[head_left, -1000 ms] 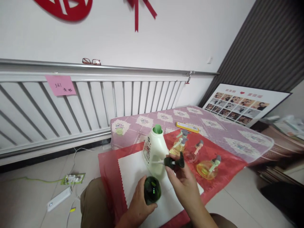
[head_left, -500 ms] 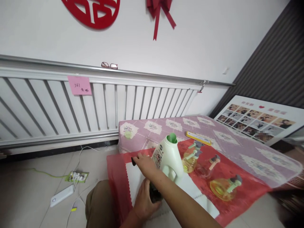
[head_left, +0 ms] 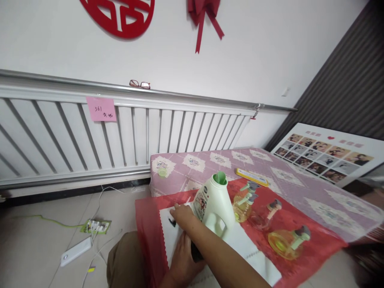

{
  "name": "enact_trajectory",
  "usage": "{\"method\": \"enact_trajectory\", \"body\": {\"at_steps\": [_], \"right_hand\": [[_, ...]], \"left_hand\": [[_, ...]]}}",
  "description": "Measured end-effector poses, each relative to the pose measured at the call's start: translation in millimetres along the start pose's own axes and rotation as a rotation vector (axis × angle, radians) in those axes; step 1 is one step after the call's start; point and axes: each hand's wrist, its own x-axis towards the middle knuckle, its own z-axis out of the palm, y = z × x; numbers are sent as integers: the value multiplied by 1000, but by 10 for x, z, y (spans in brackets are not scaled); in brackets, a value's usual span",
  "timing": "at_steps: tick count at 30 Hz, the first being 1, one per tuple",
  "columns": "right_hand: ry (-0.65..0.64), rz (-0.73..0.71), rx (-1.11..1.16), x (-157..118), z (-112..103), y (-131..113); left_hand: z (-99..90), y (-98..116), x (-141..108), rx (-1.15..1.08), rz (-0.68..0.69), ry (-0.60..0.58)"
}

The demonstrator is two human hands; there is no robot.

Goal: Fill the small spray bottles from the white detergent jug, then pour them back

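Bottle (head_left: 196,254), dark and mostly hidden by the right forearm, sits in the left hand (head_left: 182,256), whose fingers curl round its side. That grip lies at seven o'clock from a pale jug (head_left: 225,202), which stands upright (its mouth is green inside and uncapped). The right hand (head_left: 183,216) reaches across above the left, at nine o'clock from the jug, fingers partly bent. A dark pump top (head_left: 172,222) shows just below its fingertips, over the white cloth (head_left: 265,266); whether those fingers grip it, I cannot tell.

At three o'clock from the jug are two yellowish pump bottles (head_left: 241,209), close together; a pinkish pump bottle (head_left: 261,220) and an amber one (head_left: 282,244) lie toward four, all on red cloth (head_left: 319,244). A yellow case (head_left: 252,177) rests at two o'clock, a small green cap (head_left: 162,172) at ten.
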Motion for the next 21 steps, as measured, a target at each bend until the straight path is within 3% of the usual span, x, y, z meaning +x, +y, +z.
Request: {"method": "enact_trajectory", "body": {"at_steps": [4, 8, 11, 12, 14, 15, 18, 21], "right_hand": [[208, -21, 115, -214, -241, 18], [533, 10, 269, -767, -431, 180], [774, 121, 382, -1282, -322, 421], [985, 188, 520, -1427, -235, 507], [1190, 398, 785, -1635, -25, 657], [1225, 480, 921, -1692, 83, 714], [1121, 607, 1235, -1689, 342, 795], [1030, 632, 1306, -1546, 453, 788]], "left_hand": [[31, -31, -17, 9, -10, -6], [100, -192, -57, 35, -54, -12], [126, -288, -95, 53, -96, -11], [129, -305, -105, 62, -109, -7], [128, -319, -117, 76, -128, -4], [127, -320, -119, 81, -134, -2], [127, -323, -119, 91, -134, -2], [138, -337, -123, 96, -100, 9]]}}
